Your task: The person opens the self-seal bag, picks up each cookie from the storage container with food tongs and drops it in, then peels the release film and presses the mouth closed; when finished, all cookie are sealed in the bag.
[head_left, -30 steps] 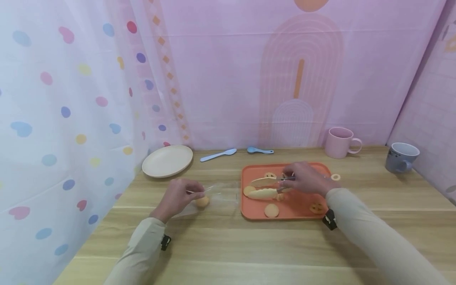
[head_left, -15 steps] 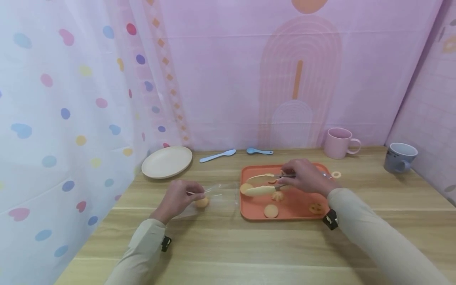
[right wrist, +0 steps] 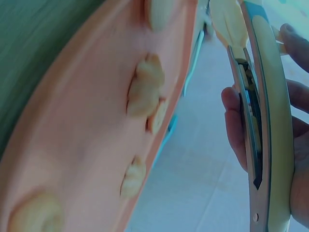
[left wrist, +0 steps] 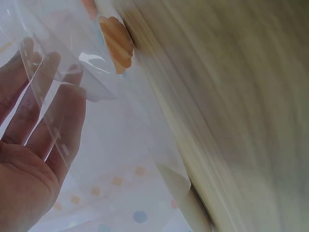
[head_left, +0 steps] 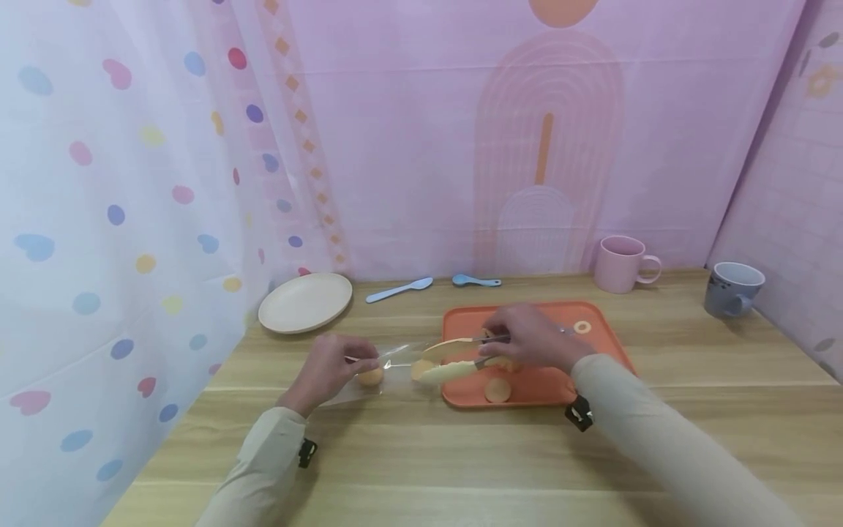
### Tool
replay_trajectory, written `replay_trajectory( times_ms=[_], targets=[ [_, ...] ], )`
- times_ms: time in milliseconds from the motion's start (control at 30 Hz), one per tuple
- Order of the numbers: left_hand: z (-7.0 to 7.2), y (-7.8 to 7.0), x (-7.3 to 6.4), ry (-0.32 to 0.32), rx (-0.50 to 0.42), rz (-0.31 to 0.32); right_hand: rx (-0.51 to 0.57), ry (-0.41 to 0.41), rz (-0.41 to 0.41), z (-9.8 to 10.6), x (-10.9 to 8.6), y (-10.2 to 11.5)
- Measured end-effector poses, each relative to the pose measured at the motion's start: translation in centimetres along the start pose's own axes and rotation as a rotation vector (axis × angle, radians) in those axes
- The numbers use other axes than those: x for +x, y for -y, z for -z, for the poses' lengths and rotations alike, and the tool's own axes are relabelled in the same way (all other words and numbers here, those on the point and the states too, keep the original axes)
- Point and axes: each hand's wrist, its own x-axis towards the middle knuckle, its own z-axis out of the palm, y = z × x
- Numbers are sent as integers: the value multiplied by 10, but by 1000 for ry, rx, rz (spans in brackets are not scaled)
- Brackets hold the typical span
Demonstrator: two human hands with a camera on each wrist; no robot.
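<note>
My left hand (head_left: 334,369) pinches the upper edge of a clear plastic bag (head_left: 399,384) lying on the table. Inside or behind that film sits a ridged cookie (head_left: 371,377), seen as an orange-brown cookie (left wrist: 116,44) in the left wrist view. My right hand (head_left: 530,338) grips tongs (head_left: 454,372) with cream-coloured ends and metal arms. Between the tong ends is a round cookie (head_left: 420,370), at the bag's right end; whether it is inside the film I cannot tell. In the right wrist view, fingers wrap the tongs' handle (right wrist: 277,121).
An orange tray (head_left: 461,399) holds a round cookie (head_left: 497,390), a ring-shaped cookie (head_left: 582,327) and others partly behind my hand. Along the back are a plate (head_left: 306,304), a light-blue spoon (head_left: 398,290), a smaller blue spoon (head_left: 476,281), a pink mug (head_left: 619,265) and a grey mug (head_left: 732,291).
My right hand has moved left with the tongs, bringing the round cookie from the tray's left side over to the bag. The left hand has stayed at the bag's edge.
</note>
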Motion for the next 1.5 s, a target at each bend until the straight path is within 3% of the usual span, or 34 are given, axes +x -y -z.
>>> replay_trajectory(
  times_ms=[267,433,933,1200,1367,1500],
  targets=[
    [0,-2,1,-14,6,-15,12,6,40,-22,21,18],
    [1,-2,0,-20,-3,-14,-38,-5,40,-30,31,27],
    [-1,-9,2,-6,-13,-29,-9,-15,-26,-39,36,40],
    [-3,-6,2,17,-23,-12,26,-29,1,-22,19,32],
    [-5,-7,3,30,-23,-17,22,-5,-62,0,-5,21],
    [-7,-7,1,34,-23,-20,-49,-16,-87,16,-30,4]
  ],
)
